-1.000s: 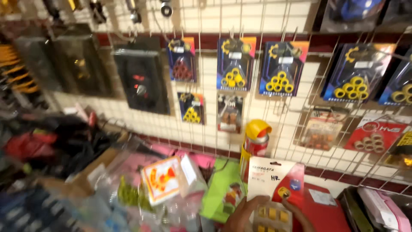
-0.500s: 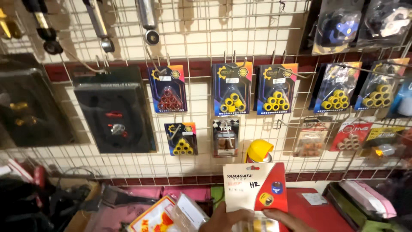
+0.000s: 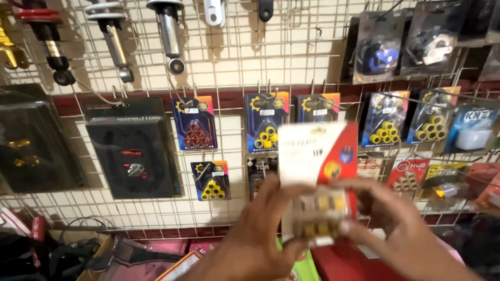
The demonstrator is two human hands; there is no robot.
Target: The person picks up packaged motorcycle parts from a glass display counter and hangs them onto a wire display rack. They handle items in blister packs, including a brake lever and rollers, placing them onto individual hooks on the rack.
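Both my hands hold up a blister pack (image 3: 319,171) with a white and red card and several yellow rollers under clear plastic. My left hand (image 3: 255,234) grips its lower left side. My right hand (image 3: 396,224) grips its lower right side, fingers over the plastic bubble. The pack is blurred and sits in front of a wire grid wall (image 3: 234,67) hung with similar packs: one of red rollers (image 3: 195,124), one of yellow rollers (image 3: 266,124) and a small pack of yellow rollers (image 3: 210,180).
Large dark packages (image 3: 133,148) hang at left. Metal shock absorbers (image 3: 112,36) hang along the top. More roller packs (image 3: 385,119) and clear packs with parts (image 3: 376,48) hang at right. Clutter of boxes and bags lies below (image 3: 130,260).
The pack has been raised from low at the counter up in front of the wall. My right hand has joined my left on it. The view has tilted upward.
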